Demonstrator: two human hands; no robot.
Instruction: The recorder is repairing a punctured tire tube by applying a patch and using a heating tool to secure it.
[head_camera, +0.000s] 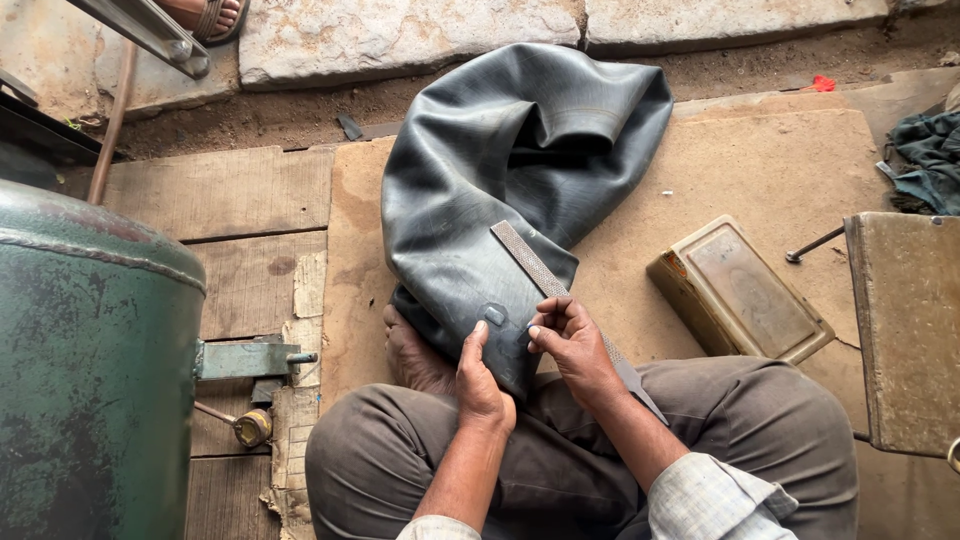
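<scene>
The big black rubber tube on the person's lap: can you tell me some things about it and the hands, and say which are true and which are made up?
1. The black rubber tube lies folded across the person's lap and the board. True.
2. A flat metal file rests on the tube. True.
3. The left hand holds a hammer. False: its thumb presses on the tube beside a small patch.
4. The right hand is far from the file. False: its fingers close around the file.
5. A green metal tank stands on the left. True.
6. The tube is bright red. False: it is black.
</scene>
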